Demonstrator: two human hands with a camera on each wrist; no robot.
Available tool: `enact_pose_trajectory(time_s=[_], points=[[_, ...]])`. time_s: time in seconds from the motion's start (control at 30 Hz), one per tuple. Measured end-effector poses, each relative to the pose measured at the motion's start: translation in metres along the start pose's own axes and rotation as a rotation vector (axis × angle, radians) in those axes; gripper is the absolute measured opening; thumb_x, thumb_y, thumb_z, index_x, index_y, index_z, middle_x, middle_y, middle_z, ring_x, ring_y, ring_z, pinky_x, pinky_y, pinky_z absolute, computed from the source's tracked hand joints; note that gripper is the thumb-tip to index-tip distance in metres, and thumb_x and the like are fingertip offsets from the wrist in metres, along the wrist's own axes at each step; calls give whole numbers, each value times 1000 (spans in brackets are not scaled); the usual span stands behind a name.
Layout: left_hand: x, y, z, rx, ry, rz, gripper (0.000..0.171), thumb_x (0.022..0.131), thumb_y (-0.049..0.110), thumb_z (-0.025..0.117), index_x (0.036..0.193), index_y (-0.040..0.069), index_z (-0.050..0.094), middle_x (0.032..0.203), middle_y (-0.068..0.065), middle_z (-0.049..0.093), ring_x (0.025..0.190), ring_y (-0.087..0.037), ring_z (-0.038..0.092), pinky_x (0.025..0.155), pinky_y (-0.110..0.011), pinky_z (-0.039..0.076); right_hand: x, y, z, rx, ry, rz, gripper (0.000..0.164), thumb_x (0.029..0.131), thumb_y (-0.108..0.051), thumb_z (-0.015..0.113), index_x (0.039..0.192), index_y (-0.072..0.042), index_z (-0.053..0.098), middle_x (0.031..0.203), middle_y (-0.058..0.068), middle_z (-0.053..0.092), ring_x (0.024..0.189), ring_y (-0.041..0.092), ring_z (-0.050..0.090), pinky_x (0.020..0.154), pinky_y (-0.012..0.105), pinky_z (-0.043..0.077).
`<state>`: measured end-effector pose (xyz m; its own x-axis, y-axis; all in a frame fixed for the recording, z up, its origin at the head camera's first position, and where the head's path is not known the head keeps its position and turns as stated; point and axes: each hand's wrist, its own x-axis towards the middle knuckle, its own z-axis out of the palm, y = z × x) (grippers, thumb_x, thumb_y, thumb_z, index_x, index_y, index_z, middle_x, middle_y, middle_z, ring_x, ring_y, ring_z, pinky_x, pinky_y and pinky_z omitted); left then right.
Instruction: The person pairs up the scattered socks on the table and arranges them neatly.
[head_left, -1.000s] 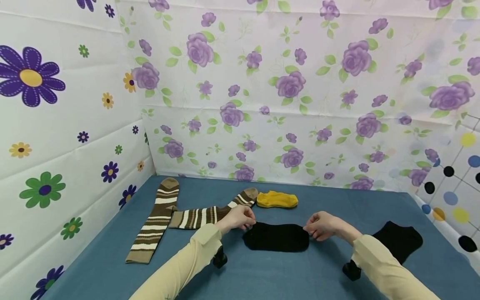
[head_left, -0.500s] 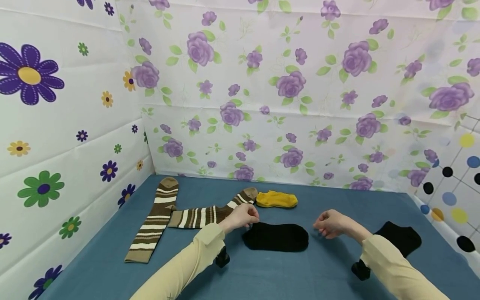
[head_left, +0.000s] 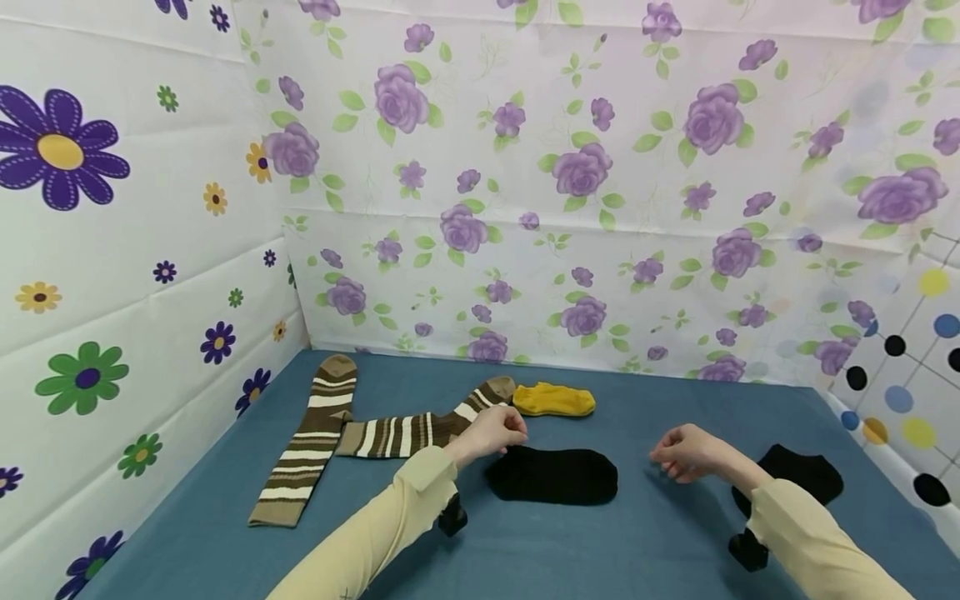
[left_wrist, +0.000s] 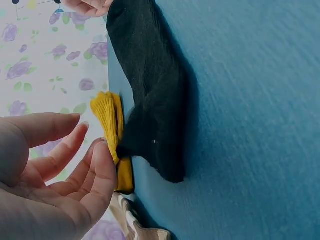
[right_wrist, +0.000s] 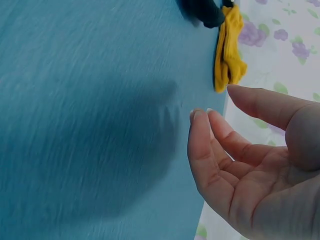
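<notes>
A black sock (head_left: 553, 476) lies flat across the middle of the table. My left hand (head_left: 487, 435) hovers at its upper left end, and in the left wrist view its thumb and fingers (left_wrist: 102, 165) stand apart, loosely bent, with nothing gripped. Off the sock's right end, above bare cloth, is my right hand (head_left: 693, 454), also holding nothing; its fingers (right_wrist: 199, 145) are loosely bent. A second black sock (head_left: 802, 475) lies at the right, partly behind the right forearm. Behind the middle sock sits a yellow sock (head_left: 553, 399).
Two brown-and-white striped socks lie at the left: one lengthwise (head_left: 307, 450), the other crosswise (head_left: 405, 433), its toe near the yellow sock and partly behind my left hand. Blue cloth (head_left: 600, 550) covers the table; a flowered curtain (head_left: 525, 275) closes off the back.
Both hands pinched the black sock's ends a second ago. The right hand has let go and moved right, away from it. The left has let go and shifted slightly right. The sock lies still.
</notes>
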<state>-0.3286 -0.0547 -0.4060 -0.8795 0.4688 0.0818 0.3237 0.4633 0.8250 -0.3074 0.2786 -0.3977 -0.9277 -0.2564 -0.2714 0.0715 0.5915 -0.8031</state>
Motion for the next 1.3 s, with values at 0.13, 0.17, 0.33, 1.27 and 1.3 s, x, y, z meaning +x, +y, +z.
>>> enact_pose_trajectory(time_s=[0.13, 0.17, 0.33, 1.27, 1.3], points=[[0, 2, 2, 9, 3, 7, 4, 86, 2, 60, 86, -3, 60, 74, -3, 55, 74, -37, 56, 54, -31, 48, -5, 6, -5, -2, 10, 3, 19, 88, -10, 59, 93, 7, 56, 76, 14, 57, 61, 19, 55, 57, 34, 48], [1, 3, 3, 11, 2, 9, 4, 86, 2, 60, 85, -2, 60, 74, -3, 55, 73, -37, 56, 54, -31, 47, -6, 7, -7, -1, 13, 3, 19, 88, -10, 59, 94, 7, 56, 76, 14, 56, 61, 20, 55, 57, 34, 48], [4, 10, 7, -6, -26, 12, 4, 87, 2, 59, 86, -2, 60, 75, -10, 58, 75, -38, 56, 59, -39, 49, -12, 11, -15, -10, 20, -1, 21, 88, -11, 60, 93, 8, 56, 75, 13, 56, 61, 19, 55, 55, 34, 47], [34, 59, 71, 96, -257, 85, 4, 88, 9, 60, 88, 6, 63, 72, 1, 58, 62, -15, 54, 53, -20, 44, -21, 43, -57, -6, 95, 3, 28, 89, -10, 56, 101, 15, 51, 72, 13, 56, 56, 16, 50, 55, 36, 48], [35, 61, 73, 96, -265, 86, 4, 88, 9, 60, 88, 6, 63, 73, 1, 57, 62, -15, 55, 53, -20, 44, -22, 45, -59, -12, 98, 3, 29, 89, -10, 56, 101, 16, 51, 71, 13, 56, 56, 16, 51, 55, 36, 49]])
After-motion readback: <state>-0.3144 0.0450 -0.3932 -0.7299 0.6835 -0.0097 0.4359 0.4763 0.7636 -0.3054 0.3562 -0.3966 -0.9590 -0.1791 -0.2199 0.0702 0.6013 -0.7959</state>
